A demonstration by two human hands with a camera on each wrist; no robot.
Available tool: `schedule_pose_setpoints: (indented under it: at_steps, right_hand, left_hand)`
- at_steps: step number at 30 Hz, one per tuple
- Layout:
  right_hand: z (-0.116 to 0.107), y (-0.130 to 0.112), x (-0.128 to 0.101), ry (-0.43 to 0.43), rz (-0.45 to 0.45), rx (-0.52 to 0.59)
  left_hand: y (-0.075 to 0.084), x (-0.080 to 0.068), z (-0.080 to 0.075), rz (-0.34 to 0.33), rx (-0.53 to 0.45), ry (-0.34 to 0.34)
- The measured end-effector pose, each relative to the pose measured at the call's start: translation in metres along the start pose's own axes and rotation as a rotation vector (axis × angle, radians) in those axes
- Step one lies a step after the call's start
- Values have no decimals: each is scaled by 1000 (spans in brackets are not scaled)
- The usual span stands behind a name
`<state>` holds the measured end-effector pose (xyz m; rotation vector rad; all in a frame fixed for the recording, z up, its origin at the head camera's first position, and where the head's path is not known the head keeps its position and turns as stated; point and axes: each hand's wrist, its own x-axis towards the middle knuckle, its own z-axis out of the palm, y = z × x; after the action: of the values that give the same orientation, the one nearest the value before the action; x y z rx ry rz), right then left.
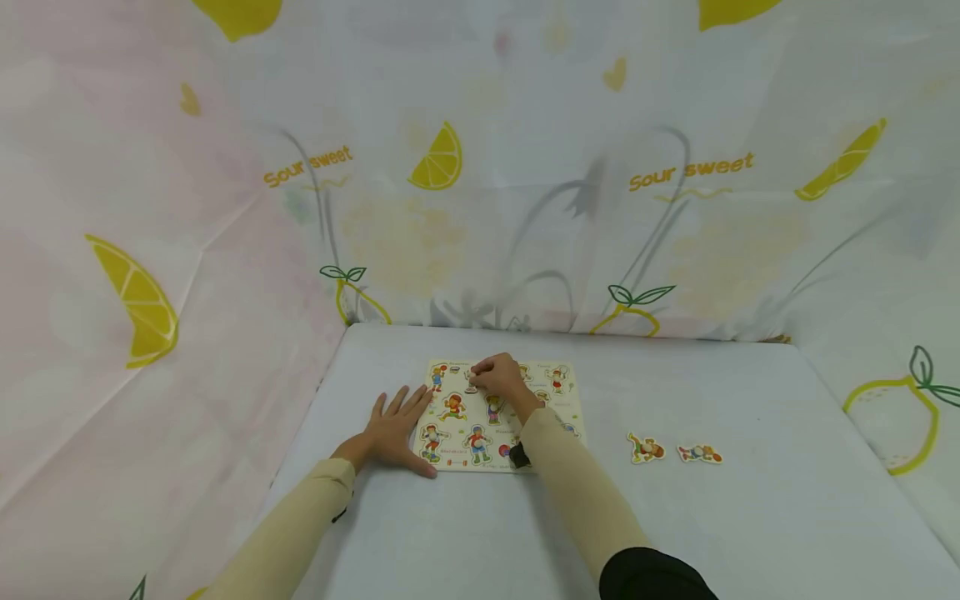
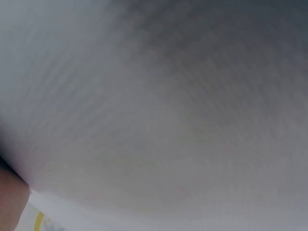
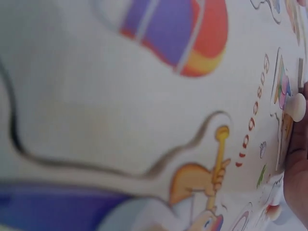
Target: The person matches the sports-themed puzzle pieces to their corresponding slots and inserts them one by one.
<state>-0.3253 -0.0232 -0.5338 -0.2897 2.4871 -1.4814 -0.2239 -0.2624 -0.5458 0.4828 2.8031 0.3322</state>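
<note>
Pressing flat on the white table [image 1: 750,517], left hand [image 1: 395,431] with fingers spread, fingertips touching the left edge of the puzzle board [image 1: 564,406]. Lying near the table's middle, board roughly square, its slightly longer axis running left to right, printed figures upright toward the person. Curling over the board's upper middle, right hand [image 1: 501,377] with fingers bent down onto a piece; cannot tell exactly which piece or how tightly pinched. Showing in the right wrist view a close, tilted stretch of board [image 3: 120,106] with a white peg knob [image 3: 298,107] just beside the fingers [image 3: 297,183]. Lying loose on the table right of the board, two cut-out figure pieces [image 1: 646,447] and [image 1: 699,453], side by side, apart from the board, long axes roughly left-right. Blurring out in the left wrist view, only grey surface. Hanging behind and beside, lemon-print cloth [image 1: 525,167].
</note>
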Motion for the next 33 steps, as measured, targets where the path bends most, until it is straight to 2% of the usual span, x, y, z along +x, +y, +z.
schedule_pose_setpoints:
  at_steps: [7, 18, 21, 26, 33]
  right_hand:
    - [1, -1, -3, -8, -7, -37]
    - [6, 1, 4, -10, -78, -259]
    - [6, -2, 1, -15, -71, -240]
    - [3, -4, -3, -6, -37, -138]
    - [2, -5, -3, -86, 32, -22]
  left_hand:
    - [1, 0, 0, 2, 0, -4]
    - [3, -1, 0, -14, 14, -2]
    - [1, -1, 3, -18, 4, 0]
    - [-5, 4, 11, -1, -16, 34]
    - [-1, -1, 3, -3, -28, 13]
